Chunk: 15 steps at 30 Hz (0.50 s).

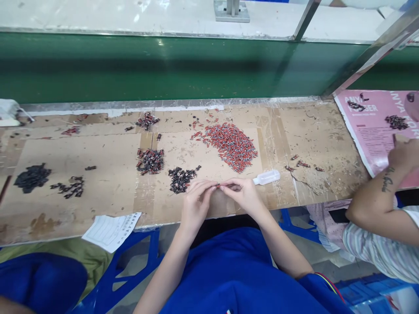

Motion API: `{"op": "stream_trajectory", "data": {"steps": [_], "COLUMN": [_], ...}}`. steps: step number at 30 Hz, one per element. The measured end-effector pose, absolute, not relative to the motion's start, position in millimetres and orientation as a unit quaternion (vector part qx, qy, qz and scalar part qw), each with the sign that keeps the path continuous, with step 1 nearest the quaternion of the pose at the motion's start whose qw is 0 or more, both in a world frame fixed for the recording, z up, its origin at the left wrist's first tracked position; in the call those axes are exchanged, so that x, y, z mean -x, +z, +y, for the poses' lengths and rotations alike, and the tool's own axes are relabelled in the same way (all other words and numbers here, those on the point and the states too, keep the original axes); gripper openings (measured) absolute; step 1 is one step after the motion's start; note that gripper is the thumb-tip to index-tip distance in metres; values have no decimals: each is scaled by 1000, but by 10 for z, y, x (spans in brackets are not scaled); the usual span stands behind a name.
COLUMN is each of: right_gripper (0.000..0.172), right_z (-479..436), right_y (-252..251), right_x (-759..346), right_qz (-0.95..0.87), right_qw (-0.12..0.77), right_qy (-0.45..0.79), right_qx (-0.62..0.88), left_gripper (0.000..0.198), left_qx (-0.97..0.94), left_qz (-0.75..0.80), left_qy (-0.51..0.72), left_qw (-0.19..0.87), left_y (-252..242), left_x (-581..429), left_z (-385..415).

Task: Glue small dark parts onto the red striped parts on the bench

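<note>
Near the table's front edge, the fingertips of my left hand (198, 197) and my right hand (241, 194) meet, pinched around a tiny dark and reddish part (218, 185). Its exact kind is too small to make out. Just left of my left hand lies a pile of small black parts (181, 179). A large heap of little red and silver pieces (234, 146) spreads out beyond my hands. Beside my right hand rests a clear plastic bottle (267, 177) with a narrow tip. Mixed black and red parts (149, 161) form another pile further left.
Cardboard (111, 174) covers the table. Black piles (32, 178) lie at the left, and a paper sheet (111, 231) overhangs the front edge. A green conveyor belt (163, 67) runs behind. At the right, a co-worker's arm (382, 192) reaches over a pink sheet (366, 131).
</note>
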State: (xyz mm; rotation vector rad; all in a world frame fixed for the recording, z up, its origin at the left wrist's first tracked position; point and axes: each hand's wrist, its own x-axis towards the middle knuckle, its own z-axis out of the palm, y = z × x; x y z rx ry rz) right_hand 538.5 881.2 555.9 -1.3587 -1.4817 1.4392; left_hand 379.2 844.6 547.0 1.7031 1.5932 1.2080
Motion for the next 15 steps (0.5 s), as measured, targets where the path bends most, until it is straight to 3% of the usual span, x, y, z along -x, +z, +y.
{"op": "stream_trajectory", "data": {"steps": [6, 15], "right_gripper": [19, 15], "right_z": [8833, 8791], "right_y": [5593, 5657], "right_x": [-5413, -5471], "right_qz": [-529, -594], "right_qw": [319, 332], "right_qy": [575, 543], "right_qx": [537, 492], "left_gripper": [14, 14], "left_qx": [-644, -611], "left_qz": [572, 580], "left_qy": [434, 440], "left_qw": [262, 312], "left_y": [5508, 5588], "left_x": [-3785, -3819], "left_z": [8443, 8378]}}
